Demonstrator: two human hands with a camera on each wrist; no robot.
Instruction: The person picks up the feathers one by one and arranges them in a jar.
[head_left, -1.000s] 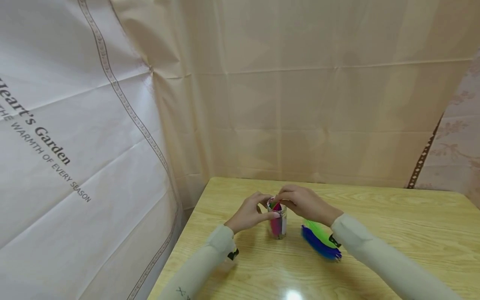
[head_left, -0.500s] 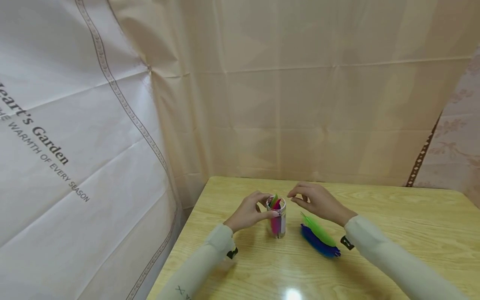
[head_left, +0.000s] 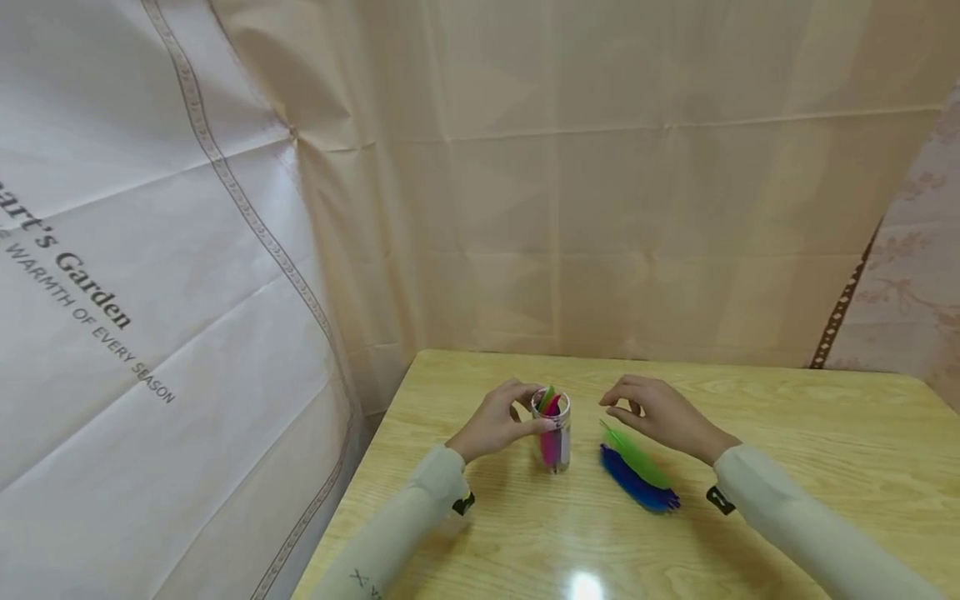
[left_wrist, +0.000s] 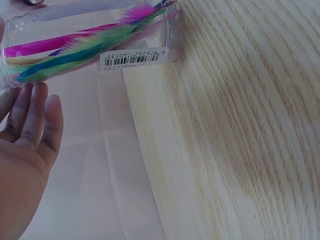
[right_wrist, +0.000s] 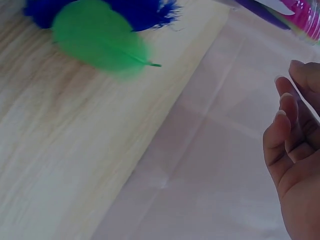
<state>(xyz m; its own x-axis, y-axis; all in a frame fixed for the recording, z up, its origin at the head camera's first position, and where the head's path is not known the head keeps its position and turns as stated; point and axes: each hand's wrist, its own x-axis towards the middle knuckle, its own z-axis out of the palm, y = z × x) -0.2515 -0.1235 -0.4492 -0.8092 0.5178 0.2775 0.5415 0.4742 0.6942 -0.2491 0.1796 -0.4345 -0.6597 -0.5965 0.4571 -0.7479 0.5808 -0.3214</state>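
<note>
A clear plastic jar (head_left: 564, 446) stands upright on the table, with pink, green and blue feathers (left_wrist: 75, 52) inside it and a barcode label (left_wrist: 135, 58) on its side. My left hand (head_left: 495, 423) holds the jar near its rim, thumb on the near side and fingers behind. To the right of the jar, my right hand (head_left: 663, 415) hovers with bent fingers and nothing in them. Below that hand a green feather (head_left: 637, 457) lies partly over blue feathers (head_left: 636, 483) on the table; their quill ends show in the right wrist view.
The wooden table (head_left: 810, 467) reaches back to a beige cloth (head_left: 540, 208) hung behind it. A white printed cloth (head_left: 187, 333) hangs along the left side. Dark wrist straps (head_left: 720, 500) sit at the sleeves' ends.
My right hand has come away from the jar's mouth and moved right, over the green feather. The left hand has stayed on the jar.
</note>
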